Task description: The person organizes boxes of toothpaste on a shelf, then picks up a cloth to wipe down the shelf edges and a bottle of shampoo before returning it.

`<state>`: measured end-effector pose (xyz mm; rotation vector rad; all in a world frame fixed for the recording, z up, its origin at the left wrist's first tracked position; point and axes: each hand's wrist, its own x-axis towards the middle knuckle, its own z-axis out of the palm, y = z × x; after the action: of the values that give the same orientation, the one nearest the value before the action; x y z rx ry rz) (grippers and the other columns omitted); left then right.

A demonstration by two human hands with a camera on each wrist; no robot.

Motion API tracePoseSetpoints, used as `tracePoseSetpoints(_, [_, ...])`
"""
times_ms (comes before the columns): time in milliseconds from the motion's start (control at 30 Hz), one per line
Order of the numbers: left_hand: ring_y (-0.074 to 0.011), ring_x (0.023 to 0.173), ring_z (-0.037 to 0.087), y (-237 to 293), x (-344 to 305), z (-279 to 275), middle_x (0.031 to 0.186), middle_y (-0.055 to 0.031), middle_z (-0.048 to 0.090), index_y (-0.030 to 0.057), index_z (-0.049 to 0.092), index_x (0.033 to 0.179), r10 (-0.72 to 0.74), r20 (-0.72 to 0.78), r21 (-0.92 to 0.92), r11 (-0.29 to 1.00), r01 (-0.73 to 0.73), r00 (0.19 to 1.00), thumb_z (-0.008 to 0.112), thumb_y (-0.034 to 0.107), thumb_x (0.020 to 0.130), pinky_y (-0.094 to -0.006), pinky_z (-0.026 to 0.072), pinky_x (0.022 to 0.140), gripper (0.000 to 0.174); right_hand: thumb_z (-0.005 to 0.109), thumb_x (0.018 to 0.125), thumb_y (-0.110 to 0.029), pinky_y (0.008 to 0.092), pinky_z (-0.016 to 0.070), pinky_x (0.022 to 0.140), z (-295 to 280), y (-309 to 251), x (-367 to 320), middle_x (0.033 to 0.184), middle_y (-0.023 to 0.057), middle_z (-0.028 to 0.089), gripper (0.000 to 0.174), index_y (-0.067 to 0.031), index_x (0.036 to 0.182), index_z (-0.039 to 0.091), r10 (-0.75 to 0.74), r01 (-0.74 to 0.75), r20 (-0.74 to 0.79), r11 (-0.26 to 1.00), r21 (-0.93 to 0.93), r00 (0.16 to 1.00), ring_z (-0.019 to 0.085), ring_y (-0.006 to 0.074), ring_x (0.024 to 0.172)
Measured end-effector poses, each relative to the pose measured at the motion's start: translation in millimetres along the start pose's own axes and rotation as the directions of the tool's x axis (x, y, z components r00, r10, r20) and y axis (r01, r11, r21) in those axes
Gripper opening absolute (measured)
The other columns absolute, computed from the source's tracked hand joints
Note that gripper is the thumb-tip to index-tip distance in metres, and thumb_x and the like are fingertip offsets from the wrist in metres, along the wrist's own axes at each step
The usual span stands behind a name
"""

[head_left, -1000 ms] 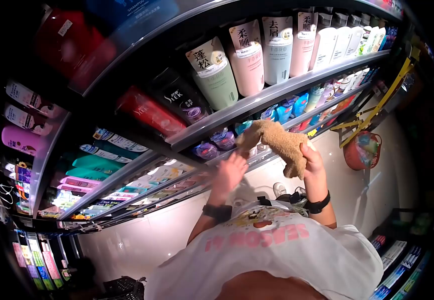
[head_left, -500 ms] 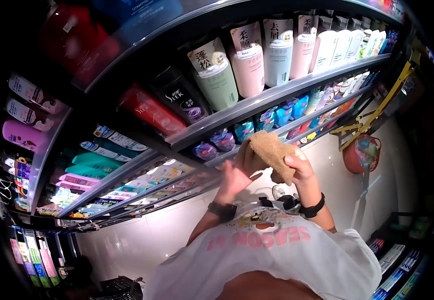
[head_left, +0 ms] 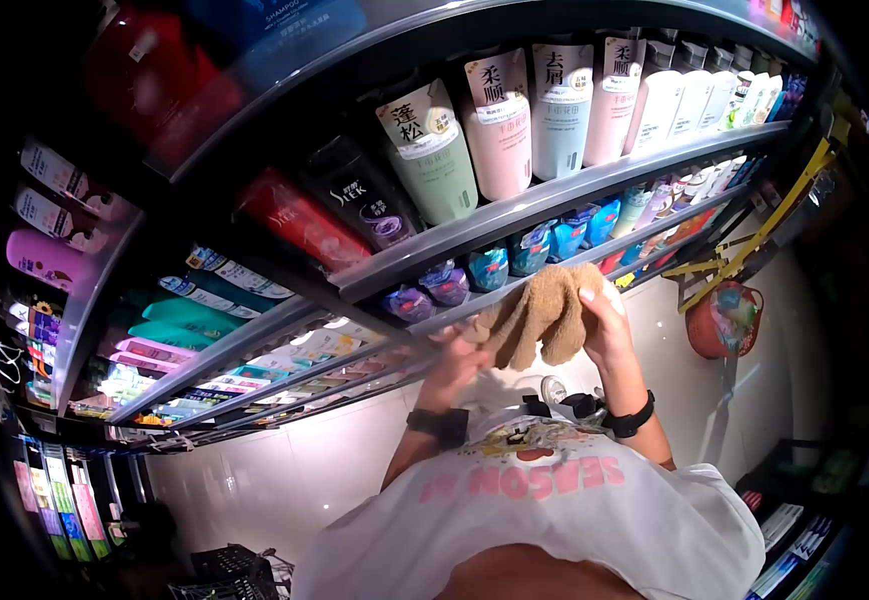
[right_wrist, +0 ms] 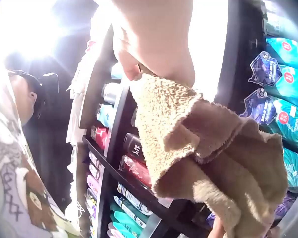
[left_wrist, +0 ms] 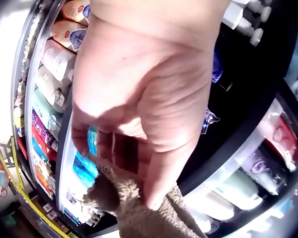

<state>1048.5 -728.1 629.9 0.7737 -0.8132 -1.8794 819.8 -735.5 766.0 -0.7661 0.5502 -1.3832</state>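
A tan terry cloth (head_left: 541, 318) hangs folded between both hands in front of a shop shelf edge (head_left: 514, 205). My right hand (head_left: 599, 325) grips its right part from above, as the right wrist view shows with the cloth (right_wrist: 208, 158) bunched under the hand (right_wrist: 154, 44). My left hand (head_left: 454, 362) holds the cloth's lower left end; in the left wrist view its fingers (left_wrist: 154, 168) curl onto the cloth (left_wrist: 139, 213). Both wrists wear dark bands.
Metal shelves carry rows of bottles: green, pink and pale bottles (head_left: 499, 125) on the upper shelf, blue and purple refill pouches (head_left: 489, 265) below. A red basket (head_left: 724, 320) hangs at the right by yellow bars. White floor lies below.
The cloth has been folded over and now droops in two lobes. Both hands have come lower and closer to the shelf edge, the left hand taking the cloth's lower end.
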Motion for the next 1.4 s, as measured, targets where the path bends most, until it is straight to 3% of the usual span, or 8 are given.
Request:
tracePoseSetpoints(167, [-0.0273, 0.076, 0.055, 11, 8, -52, 0.073, -0.0104, 0.052, 0.0014, 0.057, 0.077, 0.201, -0.252, -0.048, 0.974, -0.22, 0.947, 0.061, -0.002, 0.061, -0.0305, 0.0453, 0.066, 0.016, 0.055, 0.08, -0.015, 0.0305, 0.0448, 0.082, -13, -8, 8, 0.098, 0.0114, 0.059, 0.031, 0.0039, 0.105, 0.051, -0.105, 0.105, -0.059, 0.994, 0.002, 0.993, 0.058, 0.019, 0.089])
tracePoseSetpoints(233, [-0.018, 0.093, 0.053, 25, 2, -80, 0.092, -0.0061, 0.054, 0.0058, 0.046, 0.088, 0.394, 0.128, 0.437, 0.801, -0.409, 0.91, 0.046, 0.018, 0.088, -0.0327, 0.0427, 0.083, 0.012, 0.054, 0.082, -0.015, 0.0282, 0.0457, 0.078, -25, -4, 9, 0.095, 0.0115, 0.061, 0.027, 0.0057, 0.1, 0.055, -0.086, 0.084, -0.121, 0.996, -0.02, 0.989, 0.06, 0.018, 0.085])
tracePoseSetpoints(300, [-0.0164, 0.086, 0.052, 31, 2, -63, 0.081, -0.0044, 0.051, 0.0086, 0.039, 0.077, 0.34, -0.151, 0.241, 0.923, -0.299, 0.928, 0.043, 0.021, 0.092, -0.0314, 0.0421, 0.08, 0.02, 0.053, 0.083, -0.017, 0.0305, 0.0463, 0.08, -39, -3, 12, 0.099, 0.0128, 0.058, 0.032, 0.005, 0.107, 0.05, -0.075, 0.065, -0.1, 0.993, -0.098, 0.992, 0.059, 0.0205, 0.089])
tracePoseSetpoints(567, [-0.0228, 0.108, 0.049, 43, -5, 15, 0.116, -0.0056, 0.051, 0.0082, 0.046, 0.116, 0.189, 0.08, -0.517, 0.847, -0.121, 0.979, 0.048, 0.01, 0.088, -0.0356, 0.0389, 0.092, 0.028, 0.057, 0.076, -0.018, 0.0301, 0.049, 0.074, -41, -7, 8, 0.096, 0.0153, 0.059, 0.036, 0.0078, 0.102, 0.052, -0.018, 0.022, 0.078, 0.998, -0.052, 0.997, 0.061, 0.0213, 0.083])
tracePoseSetpoints(767, [-0.0174, 0.101, 0.053, 85, -10, 5, 0.11, -0.008, 0.054, -0.0015, 0.045, 0.122, 0.139, -0.049, 0.114, 0.985, -0.132, 0.989, 0.05, -0.004, 0.079, -0.0286, 0.0423, 0.088, 0.044, 0.058, 0.083, -0.012, 0.0246, 0.0451, 0.066, -54, -24, 8, 0.081, 0.0055, 0.063, 0.017, 0.0037, 0.088, 0.063, -0.131, 0.044, -0.136, 0.859, -0.51, 0.982, 0.058, 0.0109, 0.07])
tracePoseSetpoints(900, [-0.0154, 0.105, 0.05, 85, -23, 19, 0.104, -0.0061, 0.056, -0.0043, 0.05, 0.117, 0.302, -0.166, 0.571, 0.805, -0.158, 0.939, 0.056, -0.009, 0.074, -0.0253, 0.0406, 0.088, 0.044, 0.062, 0.079, -0.01, 0.0251, 0.0384, 0.076, -72, -32, 1, 0.087, 0.0089, 0.057, 0.014, 0.0037, 0.085, 0.064, -0.242, 0.1, 0.042, 0.232, -0.968, 0.969, 0.051, 0.0159, 0.085])
tracePoseSetpoints(1067, [-0.0219, 0.077, 0.053, 60, -22, -8, 0.098, -0.0099, 0.052, 0.003, 0.064, 0.091, 0.362, 0.005, 0.927, 0.347, -0.14, 0.932, 0.064, 0.001, 0.072, -0.0298, 0.0426, 0.069, 0.02, 0.06, 0.08, -0.011, 0.0283, 0.0351, 0.086, -82, -26, -10, 0.115, 0.0113, 0.053, 0.017, 0.0051, 0.074, 0.059, -0.265, 0.154, -0.013, 0.6, -0.785, 0.964, 0.048, 0.0176, 0.099])
tracePoseSetpoints(1400, [-0.0047, 0.064, 0.045, 96, -16, 32, 0.071, 0.0019, 0.048, -0.0008, 0.056, 0.079, 0.214, -0.089, 0.827, 0.561, -0.048, 0.973, 0.054, 0.016, 0.086, -0.0208, 0.042, 0.056, 0.018, 0.052, 0.088, -0.017, 0.0227, 0.0444, 0.074, -90, -12, 3, 0.094, 0.0062, 0.062, 0.028, 0.0034, 0.106, 0.057, 0.01, -0.078, -0.18, 0.925, -0.372, 0.984, 0.058, 0.0104, 0.083])
